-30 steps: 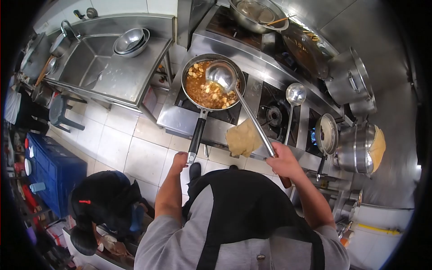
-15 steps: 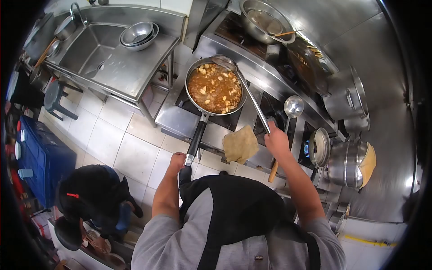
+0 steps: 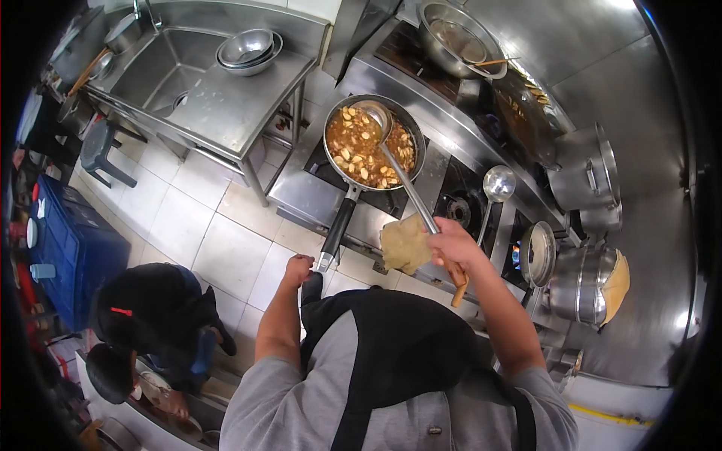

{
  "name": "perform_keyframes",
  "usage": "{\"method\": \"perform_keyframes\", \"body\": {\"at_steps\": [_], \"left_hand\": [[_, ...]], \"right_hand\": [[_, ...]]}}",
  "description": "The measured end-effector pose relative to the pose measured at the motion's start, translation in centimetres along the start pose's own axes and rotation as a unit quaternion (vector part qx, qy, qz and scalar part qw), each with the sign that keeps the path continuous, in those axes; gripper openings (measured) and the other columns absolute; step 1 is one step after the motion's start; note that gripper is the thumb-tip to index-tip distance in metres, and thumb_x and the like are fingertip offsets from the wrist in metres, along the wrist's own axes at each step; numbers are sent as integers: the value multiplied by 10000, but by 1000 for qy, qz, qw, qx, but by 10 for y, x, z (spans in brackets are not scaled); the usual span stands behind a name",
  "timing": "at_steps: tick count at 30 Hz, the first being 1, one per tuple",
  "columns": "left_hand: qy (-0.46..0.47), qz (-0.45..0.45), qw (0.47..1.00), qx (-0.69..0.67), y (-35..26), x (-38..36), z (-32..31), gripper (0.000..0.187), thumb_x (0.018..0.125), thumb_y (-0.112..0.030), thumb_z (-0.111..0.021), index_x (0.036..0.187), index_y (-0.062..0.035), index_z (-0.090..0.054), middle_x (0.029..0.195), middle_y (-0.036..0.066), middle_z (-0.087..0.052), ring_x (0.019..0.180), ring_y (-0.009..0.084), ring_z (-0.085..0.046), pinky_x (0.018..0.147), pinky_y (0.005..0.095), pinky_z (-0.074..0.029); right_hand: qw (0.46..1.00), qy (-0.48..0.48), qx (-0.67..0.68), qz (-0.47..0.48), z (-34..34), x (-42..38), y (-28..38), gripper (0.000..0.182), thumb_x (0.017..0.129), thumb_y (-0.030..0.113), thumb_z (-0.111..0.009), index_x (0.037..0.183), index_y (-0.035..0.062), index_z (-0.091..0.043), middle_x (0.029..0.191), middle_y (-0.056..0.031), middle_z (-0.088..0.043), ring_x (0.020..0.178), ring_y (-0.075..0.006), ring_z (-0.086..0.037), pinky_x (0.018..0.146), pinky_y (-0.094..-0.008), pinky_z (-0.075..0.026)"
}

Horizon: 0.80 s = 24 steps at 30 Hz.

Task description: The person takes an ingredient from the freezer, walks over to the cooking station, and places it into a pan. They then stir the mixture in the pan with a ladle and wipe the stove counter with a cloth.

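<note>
Meanwhile, the right hand (image 3: 451, 246) grips the long steel ladle (image 3: 406, 184) near its wooden end, with its bowl dipped in brown sauce and pale slices (image 3: 361, 154) inside the deep pan (image 3: 421, 150) on the stove (image 3: 301, 197). The left hand (image 3: 300, 270) is curled at the tip of the pan's black handle (image 3: 340, 225); whether it is closed on it cannot be told. The pan looks heavy and likely to slosh, best held by the dark grip, away from its probably hot metal. The ladle looks stiff and far-weighted, its smooth shaft perhaps slippery if wet; the slices look soft enough to break. A tan cloth (image 3: 404, 244) lies beneath the ladle's shaft at the stove's front, while a second ladle (image 3: 499, 183) crowds the right hand. Beyond it, a small pan (image 3: 538, 254) sits beside a blue flame (image 3: 516, 255).
</note>
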<state>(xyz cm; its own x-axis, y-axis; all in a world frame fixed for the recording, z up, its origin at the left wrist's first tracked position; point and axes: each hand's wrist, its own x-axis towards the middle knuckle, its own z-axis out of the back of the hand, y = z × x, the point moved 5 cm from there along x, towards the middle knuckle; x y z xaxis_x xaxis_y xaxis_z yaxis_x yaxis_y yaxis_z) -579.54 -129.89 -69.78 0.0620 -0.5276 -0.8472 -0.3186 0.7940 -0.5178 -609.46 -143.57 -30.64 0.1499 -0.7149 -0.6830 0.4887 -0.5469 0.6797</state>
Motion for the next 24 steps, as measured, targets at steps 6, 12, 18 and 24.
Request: {"method": "perform_keyframes", "body": {"at_steps": [6, 12, 18, 24], "left_hand": [[-10, -4, 1000, 18, -7, -9, 13, 294, 874, -229, -657, 1096, -42, -611, 919, 87, -647, 714, 212, -625, 542, 344, -500], [8, 6, 999, 49, -12, -16, 26, 312, 882, -230, -648, 1123, -37, -602, 933, 85, -649, 757, 220, -643, 587, 358, -516], [19, -8, 999, 38, -11, -16, 34, 329, 877, -229, -652, 1131, -28, -596, 928, 87, -652, 751, 222, -649, 581, 356, -513], [21, -2, 998, 51, -26, -17, 30, 337, 871, -186, -618, 1186, -69, -614, 966, 66, -656, 776, 234, -673, 637, 378, -542]], "right_hand": [[983, 83, 154, -48, -6, -27, -1, 318, 833, -11, -553, 1150, -32, -535, 712, -52, -467, 490, -131, -445, 421, -302, -395], [992, 32, 115, -40, -5, -55, -8, 338, 816, -16, -549, 1153, -39, -534, 713, -52, -481, 478, -138, -478, 422, -312, -411], [1000, -3, 11, 7, -1, -73, -20, 325, 779, 8, -572, 1101, -29, -552, 728, -60, -523, 473, -147, -544, 438, -323, -460], [973, -101, -197, 63, -1, -84, -32, 321, 777, 55, -589, 1090, -8, -558, 695, -103, -558, 573, -227, -629, 544, -386, -508]]}}
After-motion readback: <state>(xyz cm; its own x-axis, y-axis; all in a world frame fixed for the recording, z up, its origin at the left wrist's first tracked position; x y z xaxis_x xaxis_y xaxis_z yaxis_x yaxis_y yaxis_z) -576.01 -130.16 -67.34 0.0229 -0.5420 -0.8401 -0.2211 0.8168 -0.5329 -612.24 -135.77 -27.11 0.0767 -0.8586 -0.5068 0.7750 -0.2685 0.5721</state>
